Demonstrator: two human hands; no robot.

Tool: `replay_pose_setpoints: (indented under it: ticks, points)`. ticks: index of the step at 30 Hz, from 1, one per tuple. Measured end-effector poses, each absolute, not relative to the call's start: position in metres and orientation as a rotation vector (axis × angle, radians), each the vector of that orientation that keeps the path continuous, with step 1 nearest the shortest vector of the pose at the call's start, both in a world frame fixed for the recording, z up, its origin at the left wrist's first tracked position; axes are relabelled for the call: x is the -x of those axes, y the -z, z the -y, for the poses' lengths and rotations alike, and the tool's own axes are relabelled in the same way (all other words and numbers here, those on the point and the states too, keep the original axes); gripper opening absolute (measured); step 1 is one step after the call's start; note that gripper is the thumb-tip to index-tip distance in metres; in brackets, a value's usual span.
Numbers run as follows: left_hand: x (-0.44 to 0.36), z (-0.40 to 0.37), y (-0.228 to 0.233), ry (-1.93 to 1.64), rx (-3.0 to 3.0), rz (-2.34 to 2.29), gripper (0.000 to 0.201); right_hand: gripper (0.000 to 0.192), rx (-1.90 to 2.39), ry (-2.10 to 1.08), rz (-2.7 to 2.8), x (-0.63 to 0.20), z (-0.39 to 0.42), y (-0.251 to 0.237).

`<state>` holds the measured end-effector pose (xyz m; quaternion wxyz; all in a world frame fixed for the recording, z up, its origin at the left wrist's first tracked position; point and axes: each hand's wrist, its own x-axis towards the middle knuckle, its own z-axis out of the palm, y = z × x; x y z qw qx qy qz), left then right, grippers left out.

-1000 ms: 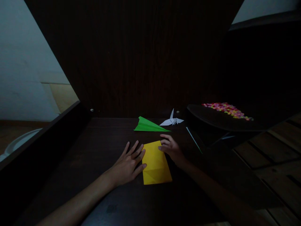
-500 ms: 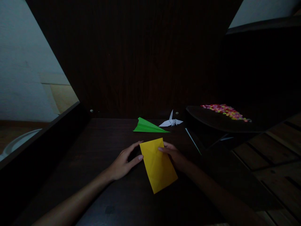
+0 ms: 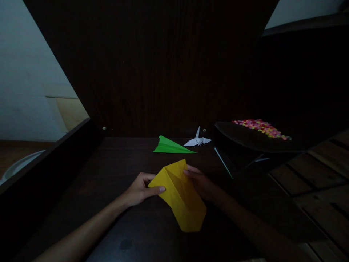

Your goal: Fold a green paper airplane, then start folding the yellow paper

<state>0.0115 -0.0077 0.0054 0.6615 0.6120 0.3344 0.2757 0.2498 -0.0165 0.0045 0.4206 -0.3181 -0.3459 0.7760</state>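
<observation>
One yellow paper sheet, creased and partly opened along a fold, is located between the two hands, over the near middle of the dark worktop. Its long axis runs from the far left to the near right; the narrow far corner points away from the wearer, and the rounded near end faces the wearer. A flap stands out toward the left.

Left grip: pinching the flap, thumb extended on top, fingers curled under the edge. Right grip: pinching the far right edge, thumb on the upper face; the remaining fingers are largely hidden.

Beyond the sheet, a green paper plane lies with its nose to the right, just beside a white paper crane. A thin strip lies to the right. Farther right, multicoloured pieces rest on a dark curved surface. Lighting is dim; slatted wooden flooring shows at right.
</observation>
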Motion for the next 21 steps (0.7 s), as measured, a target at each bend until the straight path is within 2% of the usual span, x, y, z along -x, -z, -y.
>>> replay_pose_setpoints:
  ticks: [4, 9, 11, 16, 21]
  points:
    - [-0.011, 0.003, -0.001, -0.855, -1.235, -0.871, 0.028, 0.052, 0.826, -1.867, 0.913, -0.255, 0.012, -0.003]
    - [-0.009, -0.008, -0.002, -1.066, -1.187, -1.006, 0.066, 0.052, 1.012, -1.708, 0.922, -0.263, 0.008, 0.001]
    - [-0.008, -0.01, -0.002, -1.12, -1.235, -1.071, 0.071, 0.049, 1.104, -1.614, 0.967, -0.266, 0.005, 0.004]
    - [-0.006, -0.011, 0.004, -1.162, -1.462, -1.223, 0.063, 0.041, 1.243, -1.378, 1.283, -0.275, -0.003, 0.011]
    - [-0.001, -0.008, 0.007, -1.145, -2.16, -1.423, 0.049, 0.026, 1.385, -0.975, 1.667, -0.28, -0.001, 0.011]
